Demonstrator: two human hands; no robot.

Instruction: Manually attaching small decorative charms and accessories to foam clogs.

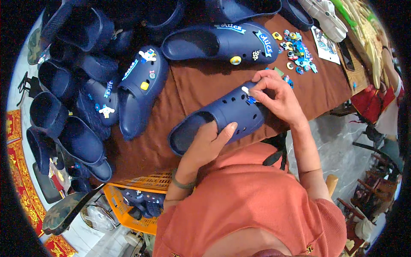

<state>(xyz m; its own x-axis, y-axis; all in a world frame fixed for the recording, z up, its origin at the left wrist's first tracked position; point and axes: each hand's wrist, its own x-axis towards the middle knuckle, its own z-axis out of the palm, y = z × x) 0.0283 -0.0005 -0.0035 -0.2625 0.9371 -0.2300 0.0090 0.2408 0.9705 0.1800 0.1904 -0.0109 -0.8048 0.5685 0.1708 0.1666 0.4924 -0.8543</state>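
A navy clog (227, 106) with round holes lies at the brown cloth's near edge, its toe pointing right and away. My left hand (207, 144) grips it, fingers reaching into the foot opening and thumb pressed on the upper. Over the toe, my right hand (276, 97) pinches a small white-and-blue shoe charm (249, 98) against the holes. Whether its peg is through a hole is hidden. Beyond lies another navy clog (197, 45) with ribbon-shaped and round charms. To the left, a decorated clog (143, 90) carries a white figure, a ribbon and a yellow charm.
Many navy clogs (79, 139) are heaped along the left. A pile of loose charms (299, 53) sits on the brown cloth (325, 85) at the right, near a picture card (324, 45) and a phone (346, 57). An orange crate (122, 214) with clogs inside stands below the table.
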